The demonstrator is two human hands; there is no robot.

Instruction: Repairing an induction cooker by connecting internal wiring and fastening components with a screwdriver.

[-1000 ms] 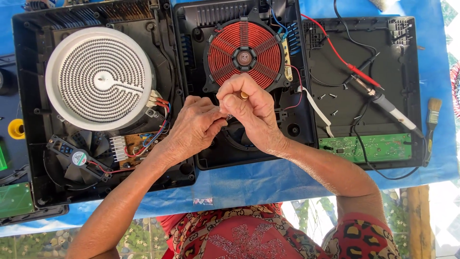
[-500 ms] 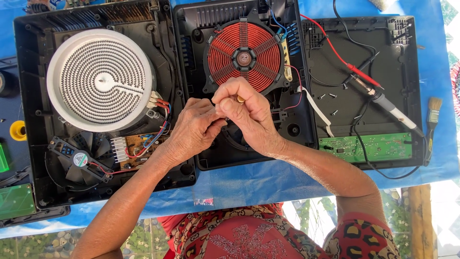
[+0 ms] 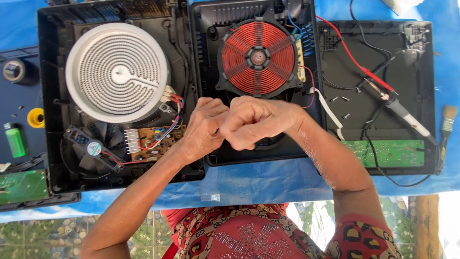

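Hands meet at the frame centre: our left hand and right hand are both closed, fingers pressed together; what they pinch we cannot tell. Behind them, upper centre, lies the red copper coil in its black housing. Better we keep wrists steady, clear of the wires.

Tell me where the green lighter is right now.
In the head view the green lighter lies at the far left edge on the dark panel, just below the yellow ring and left of the opened cooker housing.
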